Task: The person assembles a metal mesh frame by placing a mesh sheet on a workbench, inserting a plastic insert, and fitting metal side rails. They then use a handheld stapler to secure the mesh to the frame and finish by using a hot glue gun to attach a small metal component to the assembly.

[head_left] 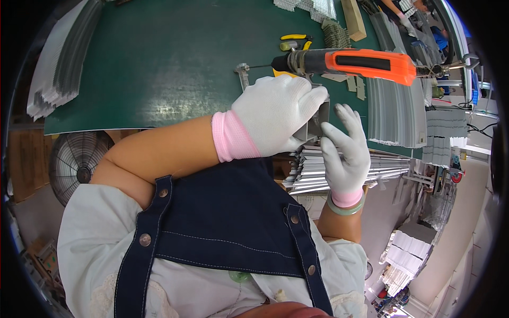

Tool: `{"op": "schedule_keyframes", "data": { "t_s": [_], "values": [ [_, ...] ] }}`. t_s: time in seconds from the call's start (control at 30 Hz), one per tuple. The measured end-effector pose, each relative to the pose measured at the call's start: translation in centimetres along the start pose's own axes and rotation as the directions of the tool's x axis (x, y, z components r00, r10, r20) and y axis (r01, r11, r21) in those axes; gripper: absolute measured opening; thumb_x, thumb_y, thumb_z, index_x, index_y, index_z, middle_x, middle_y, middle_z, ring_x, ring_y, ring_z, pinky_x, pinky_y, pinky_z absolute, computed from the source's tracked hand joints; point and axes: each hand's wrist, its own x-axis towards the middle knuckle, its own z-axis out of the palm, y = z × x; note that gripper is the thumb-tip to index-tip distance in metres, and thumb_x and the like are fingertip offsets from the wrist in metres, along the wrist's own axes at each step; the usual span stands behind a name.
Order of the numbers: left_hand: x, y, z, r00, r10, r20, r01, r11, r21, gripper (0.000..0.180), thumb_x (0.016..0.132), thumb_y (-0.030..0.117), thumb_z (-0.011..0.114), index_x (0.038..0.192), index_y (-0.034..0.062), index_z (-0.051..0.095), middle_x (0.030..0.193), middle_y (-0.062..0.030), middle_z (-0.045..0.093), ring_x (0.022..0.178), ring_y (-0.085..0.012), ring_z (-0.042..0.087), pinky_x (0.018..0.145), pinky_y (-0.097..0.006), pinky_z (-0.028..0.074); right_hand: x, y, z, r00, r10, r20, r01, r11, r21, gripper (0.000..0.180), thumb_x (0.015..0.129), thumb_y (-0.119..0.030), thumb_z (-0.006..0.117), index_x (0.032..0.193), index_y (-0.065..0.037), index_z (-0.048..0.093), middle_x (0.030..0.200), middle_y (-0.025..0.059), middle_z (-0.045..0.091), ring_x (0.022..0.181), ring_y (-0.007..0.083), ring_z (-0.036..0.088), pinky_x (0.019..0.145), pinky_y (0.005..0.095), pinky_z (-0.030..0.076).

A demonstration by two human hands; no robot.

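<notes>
My left hand (278,114), in a white knit glove with a pink cuff, is closed around a grey metal profile (317,121) at the bench's near edge. Its fingertips are partly hidden behind the profile. Close to the profile's right side is my right hand (347,151), also gloved, its fingers apart and slightly bent. Whether its fingertips touch the metal I cannot tell. Beyond both hands lies an orange and black power screwdriver (371,62), its long bit pointing left at a small metal fixture (242,70).
Yellow-handled pliers (295,37) lie on the green bench (159,58) behind the screwdriver. Stacks of grey metal strips stand at the left (63,58) and right (395,111). More profiles (366,165) sit below the bench edge. A floor fan (82,167) is at lower left; another person's gloved hand (408,25) shows far right.
</notes>
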Motion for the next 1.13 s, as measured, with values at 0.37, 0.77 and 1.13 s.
{"op": "schedule_keyframes", "data": {
  "t_s": [0.37, 0.77, 1.13],
  "values": [
    [0.3, -0.1, -0.4, 0.998, -0.052, 0.024, 0.052, 0.999, 0.007, 0.071, 0.065, 0.022, 0.086, 0.126, 0.0066, 0.054, 0.099, -0.0139, 0.062, 0.087, -0.0348, 0.064, 0.074, -0.044, 0.053, 1.3, 2.1, 0.6, 0.994, 0.088, 0.063, -0.105, 0.920, 0.378, 0.016, 0.081, -0.009, 0.075, 0.097, -0.007, 0.071, 0.127, 0.0204, 0.065, 0.123, 0.0354, 0.062, 0.101, 0.0403, 0.050],
    [3.6, -5.0, -2.4, 0.979, 0.009, -0.203, 0.007, 0.997, 0.080, 0.066, 0.067, 0.023, 0.084, 0.123, 0.0035, 0.057, 0.103, -0.0171, 0.062, 0.095, -0.0360, 0.062, 0.084, -0.043, 0.052, 8.0, 2.8, 8.5, 0.894, -0.116, -0.432, 0.235, 0.943, 0.235, 0.012, 0.093, -0.009, 0.067, 0.103, -0.002, 0.068, 0.121, 0.0156, 0.065, 0.114, 0.0296, 0.062, 0.101, 0.0386, 0.048],
    [2.4, -4.5, -2.4, 0.994, 0.000, -0.109, -0.004, 0.999, -0.037, 0.075, 0.065, 0.023, 0.087, 0.131, 0.0048, 0.053, 0.109, -0.0153, 0.064, 0.100, -0.0370, 0.062, 0.090, -0.044, 0.051, 5.8, 4.0, 5.4, 0.961, 0.049, -0.273, 0.090, 0.877, 0.473, 0.025, 0.098, -0.020, 0.068, 0.114, -0.002, 0.070, 0.130, 0.0198, 0.062, 0.117, 0.0295, 0.062, 0.106, 0.0378, 0.046]
  ]
}}
